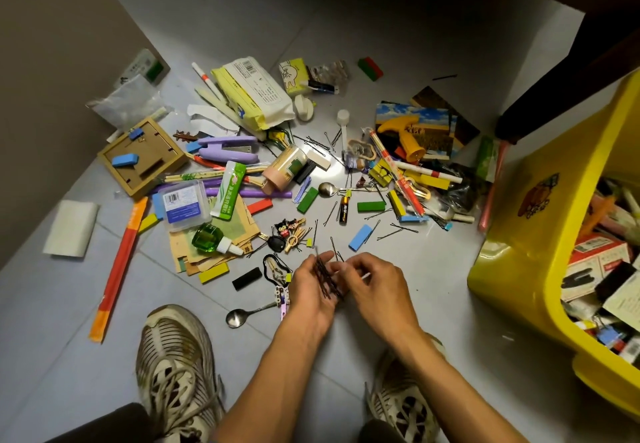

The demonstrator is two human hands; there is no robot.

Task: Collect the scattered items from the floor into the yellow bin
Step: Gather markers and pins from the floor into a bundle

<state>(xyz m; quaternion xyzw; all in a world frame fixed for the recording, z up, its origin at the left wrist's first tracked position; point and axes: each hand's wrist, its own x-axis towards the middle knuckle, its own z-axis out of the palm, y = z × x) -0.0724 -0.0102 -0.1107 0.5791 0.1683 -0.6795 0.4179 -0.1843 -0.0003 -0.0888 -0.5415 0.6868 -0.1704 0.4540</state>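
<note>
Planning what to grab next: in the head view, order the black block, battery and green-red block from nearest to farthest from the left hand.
From the left hand:
1. Black block, just to its left.
2. Battery, farther out, middle of the pile.
3. Green-red block, at the pile's far edge.

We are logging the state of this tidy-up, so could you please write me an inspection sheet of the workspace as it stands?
Surface: grey tiled floor, lit patch mid-pile.
Job's things: yellow bin at right, already part filled; bundle of hairpins in hand; loose hairpins, coloured blocks, battery and two spoons not yet collected.
Clutter: stapler, wooden frame, tissue pack, green bottle, long orange packet.
Hands: left hand holds the hairpins; right hand pinches at the bundle with its fingers.
Cables: nothing seen.
Surroundings: beige wall at left, dark furniture top right, the person's shoes below.
</note>
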